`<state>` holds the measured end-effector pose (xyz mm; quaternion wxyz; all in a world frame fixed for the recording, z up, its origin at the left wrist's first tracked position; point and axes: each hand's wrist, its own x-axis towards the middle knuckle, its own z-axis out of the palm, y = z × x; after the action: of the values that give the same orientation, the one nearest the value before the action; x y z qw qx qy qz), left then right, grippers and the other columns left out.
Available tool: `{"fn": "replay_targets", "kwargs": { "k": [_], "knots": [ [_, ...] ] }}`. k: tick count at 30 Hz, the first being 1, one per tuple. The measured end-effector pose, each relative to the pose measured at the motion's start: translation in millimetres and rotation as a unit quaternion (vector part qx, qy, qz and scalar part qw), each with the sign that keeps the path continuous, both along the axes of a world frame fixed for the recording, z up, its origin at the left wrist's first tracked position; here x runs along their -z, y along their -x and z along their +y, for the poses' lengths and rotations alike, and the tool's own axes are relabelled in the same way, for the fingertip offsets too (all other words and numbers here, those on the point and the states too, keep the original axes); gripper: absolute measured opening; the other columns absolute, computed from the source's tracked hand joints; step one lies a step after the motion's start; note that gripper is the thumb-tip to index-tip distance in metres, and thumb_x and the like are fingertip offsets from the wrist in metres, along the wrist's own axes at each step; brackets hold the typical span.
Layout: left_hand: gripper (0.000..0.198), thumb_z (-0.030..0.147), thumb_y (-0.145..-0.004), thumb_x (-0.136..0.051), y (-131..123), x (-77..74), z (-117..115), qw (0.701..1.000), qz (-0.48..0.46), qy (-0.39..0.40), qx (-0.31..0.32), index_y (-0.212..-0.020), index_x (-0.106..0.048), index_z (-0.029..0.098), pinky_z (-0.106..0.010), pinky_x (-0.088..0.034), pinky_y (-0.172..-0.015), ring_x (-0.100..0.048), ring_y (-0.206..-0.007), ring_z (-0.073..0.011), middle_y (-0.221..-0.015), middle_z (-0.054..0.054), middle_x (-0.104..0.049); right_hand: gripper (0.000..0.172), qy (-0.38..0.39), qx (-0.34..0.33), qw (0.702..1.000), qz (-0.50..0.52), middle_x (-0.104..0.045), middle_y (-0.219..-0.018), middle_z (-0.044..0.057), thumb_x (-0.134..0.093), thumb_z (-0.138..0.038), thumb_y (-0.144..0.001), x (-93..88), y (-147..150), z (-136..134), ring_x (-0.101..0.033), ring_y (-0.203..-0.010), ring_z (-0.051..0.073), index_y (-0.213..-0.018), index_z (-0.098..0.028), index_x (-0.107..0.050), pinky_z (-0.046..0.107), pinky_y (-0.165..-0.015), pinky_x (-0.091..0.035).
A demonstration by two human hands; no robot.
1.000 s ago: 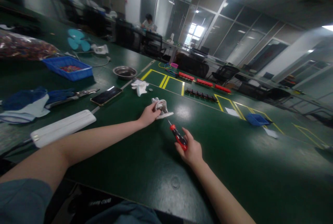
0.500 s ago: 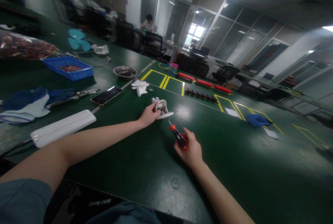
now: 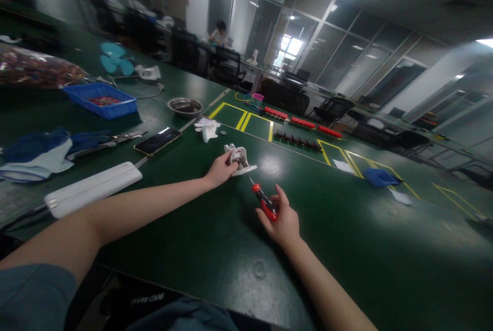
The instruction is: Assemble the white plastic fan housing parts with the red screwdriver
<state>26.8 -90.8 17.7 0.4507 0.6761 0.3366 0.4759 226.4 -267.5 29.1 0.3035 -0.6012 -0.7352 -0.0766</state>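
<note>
A white part is pinched by the left hand. A screwdriver is loosely held in the half-open right hand.

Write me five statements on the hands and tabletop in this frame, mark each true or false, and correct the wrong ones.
1. The left hand holds a white part. True.
2. The right hand is at the handle end of a red-and-black screwdriver. True.
3. The screwdriver points away from the white part. False: its tip points toward it.
4. A phone lies on the green table, left of the white part in the view. True.
5. The left hand is touching the phone. False: the two are apart.
</note>
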Motion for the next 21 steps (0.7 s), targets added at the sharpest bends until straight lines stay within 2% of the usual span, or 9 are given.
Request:
{"fn": "replay_targets", "kwargs": {
  "k": [4, 8, 11, 13, 16, 21],
  "knots": [
    [0.037, 0.019, -0.082, -0.053, -0.4, -0.2, 0.4, 1.000, 0.002, 0.001, -0.003, -0.118, -0.060, 0.015, -0.032, -0.050, -0.075, -0.062, -0.082, -0.0179, -0.098, -0.007, -0.068, 0.069, 0.004, 0.008, 1.000, 0.013, -0.063, -0.075, 0.000, -0.052, -0.039, -0.089, 3.3, -1.6, -0.6, -0.060, -0.051, 0.014, -0.146, -0.013, -0.023, 0.022, -0.047, -0.045],
    [0.037, 0.018, -0.082, -0.053, 0.4, -2.6, -0.5, 1.000, 0.002, 0.001, -0.004, -0.118, -0.059, 0.015, -0.032, -0.050, -0.076, -0.062, -0.084, -0.0179, -0.099, -0.007, -0.067, 0.064, -0.008, 0.020, 1.000, 0.022, -0.066, -0.090, 0.005, -0.057, -0.037, -0.085, 3.2, -0.1, 1.4, -0.066, -0.067, 0.017, -0.141, -0.017, -0.033, 0.025, -0.056, -0.050],
    [0.035, 0.018, -0.082, -0.053, 1.4, -5.4, -2.6, 1.000, 0.007, 0.009, 0.001, -0.117, -0.060, 0.014, -0.032, -0.050, -0.075, -0.062, -0.082, -0.0178, -0.097, -0.007, -0.067, 0.068, -0.001, 0.021, 1.000, 0.014, -0.066, -0.097, 0.007, -0.059, -0.038, -0.084, 0.8, -1.1, 2.1, -0.068, -0.071, 0.018, -0.143, -0.018, -0.031, 0.026, -0.059, -0.052],
    [0.035, 0.019, -0.083, -0.053, 1.6, -5.9, -3.2, 1.000, 0.008, 0.013, 0.002, -0.117, -0.060, 0.015, -0.032, -0.050, -0.074, -0.062, -0.082, -0.0178, -0.096, -0.007, -0.067, 0.074, 0.004, 0.016, 1.000, 0.009, -0.067, -0.093, 0.006, -0.057, -0.041, -0.084, 0.0, -2.7, 1.3, -0.066, -0.065, 0.018, -0.146, -0.015, -0.025, 0.027, -0.055, -0.051],
    [0.036, 0.019, -0.083, -0.053, 1.0, -3.2, -1.4, 1.000, 0.009, 0.010, -0.004, -0.118, -0.060, 0.015, -0.031, -0.050, -0.075, -0.062, -0.083, -0.0178, -0.097, -0.007, -0.067, 0.068, 0.010, -0.002, 1.000, 0.009, -0.065, -0.079, 0.002, -0.046, -0.038, -0.090, 0.7, -4.2, -0.2, -0.061, -0.052, 0.015, -0.147, -0.012, -0.020, 0.024, -0.048, -0.046],
    [0.039, 0.019, -0.082, -0.054, 0.0, 2.3, 2.4, 1.000, 0.013, 0.007, -0.010, -0.121, -0.059, 0.015, -0.031, -0.050, -0.073, -0.062, -0.080, -0.0173, -0.097, -0.007, -0.067, 0.060, -0.006, 0.003, 1.000, 0.008, -0.062, -0.071, 0.000, -0.043, -0.035, -0.092, 1.0, -2.2, 0.5, -0.056, -0.047, 0.012, -0.144, -0.010, -0.027, 0.020, -0.045, -0.041]
  ]
}}
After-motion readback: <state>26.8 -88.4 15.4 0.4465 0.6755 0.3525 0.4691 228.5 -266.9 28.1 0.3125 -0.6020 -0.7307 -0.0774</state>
